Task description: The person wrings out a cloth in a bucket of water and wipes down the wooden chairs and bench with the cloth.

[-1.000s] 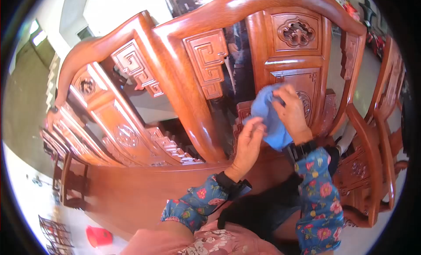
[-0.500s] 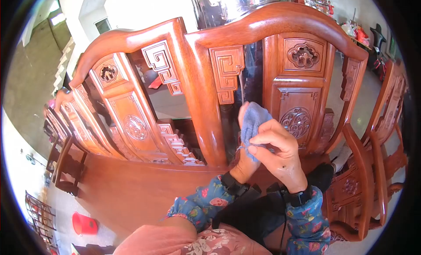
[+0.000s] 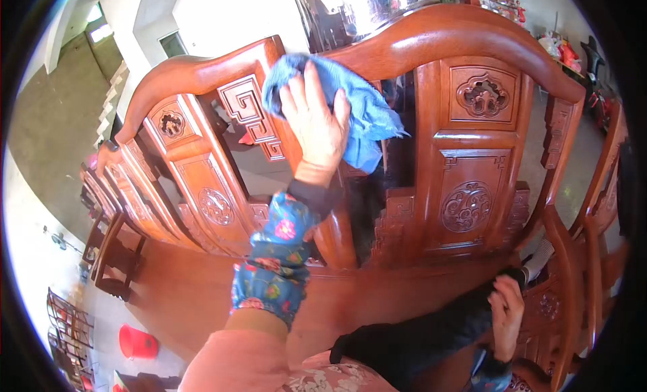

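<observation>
My left hand [image 3: 315, 116] is stretched upward, holding a blue cloth [image 3: 364, 109] against the top of the carved wooden bench back [image 3: 431, 35]. Its fingers lie along the cloth, which covers the joint between two back panels and hangs loosely to the right. My right hand [image 3: 507, 311] is low at the right, beside my dark-trousered leg [image 3: 431, 331]. Its fingers are loosely bent and a little apart, with nothing visible in them.
The reddish wooden seat [image 3: 195, 277] stretches along below the back panels. A curved armrest [image 3: 573, 271] rises at the right. On the floor at the left are a red bucket [image 3: 138, 341] and dark chairs [image 3: 67, 324]. Stairs [image 3: 111, 106] stand behind.
Both hands were together at the cloth in front of the panels. My left hand has carried it up and left onto the bench back, spreading it; my right hand let go and dropped lower right.
</observation>
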Action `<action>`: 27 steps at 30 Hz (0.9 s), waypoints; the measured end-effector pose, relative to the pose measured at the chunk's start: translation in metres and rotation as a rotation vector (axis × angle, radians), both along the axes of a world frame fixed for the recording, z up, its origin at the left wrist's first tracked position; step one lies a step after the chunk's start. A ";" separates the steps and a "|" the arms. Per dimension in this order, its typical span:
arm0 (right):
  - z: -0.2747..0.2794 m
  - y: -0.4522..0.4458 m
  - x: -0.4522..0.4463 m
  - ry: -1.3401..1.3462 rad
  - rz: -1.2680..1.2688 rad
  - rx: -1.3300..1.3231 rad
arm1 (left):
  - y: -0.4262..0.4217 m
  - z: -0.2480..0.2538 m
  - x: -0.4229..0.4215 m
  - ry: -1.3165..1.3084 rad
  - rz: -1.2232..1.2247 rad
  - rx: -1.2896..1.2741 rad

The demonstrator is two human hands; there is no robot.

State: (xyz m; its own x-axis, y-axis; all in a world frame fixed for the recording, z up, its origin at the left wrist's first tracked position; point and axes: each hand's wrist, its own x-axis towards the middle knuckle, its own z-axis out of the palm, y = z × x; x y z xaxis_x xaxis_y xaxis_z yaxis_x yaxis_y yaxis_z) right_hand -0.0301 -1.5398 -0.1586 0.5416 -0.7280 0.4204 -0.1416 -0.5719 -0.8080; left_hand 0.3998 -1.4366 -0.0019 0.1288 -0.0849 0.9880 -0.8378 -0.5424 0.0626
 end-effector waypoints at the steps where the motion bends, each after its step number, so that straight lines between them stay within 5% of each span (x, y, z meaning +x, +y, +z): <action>1: -0.025 -0.004 -0.021 -0.039 -0.074 0.032 | 0.001 -0.017 0.004 -0.004 0.027 -0.025; 4: -0.060 0.009 -0.093 0.020 -0.278 0.386 | 0.016 -0.075 -0.020 0.099 0.078 0.085; 6: -0.086 0.004 -0.133 0.248 -0.303 -0.107 | 0.024 -0.094 -0.027 0.131 0.059 0.119; 8: -0.080 0.023 -0.149 0.301 -0.333 -0.060 | 0.027 -0.098 -0.030 0.123 -0.061 0.041; 15: -0.146 0.025 -0.203 0.417 -0.348 0.078 | 0.005 0.011 0.002 -0.243 -0.116 -0.140; 19: -0.182 0.031 -0.214 0.368 -0.382 0.191 | -0.005 0.039 0.011 -0.233 -0.250 -0.203; 22: -0.124 0.049 -0.168 0.343 -0.436 0.267 | 0.005 0.000 0.023 -0.253 -0.140 -0.130; 27: -0.149 0.052 -0.169 0.307 -0.392 0.153 | 0.031 -0.127 -0.006 0.037 0.033 0.102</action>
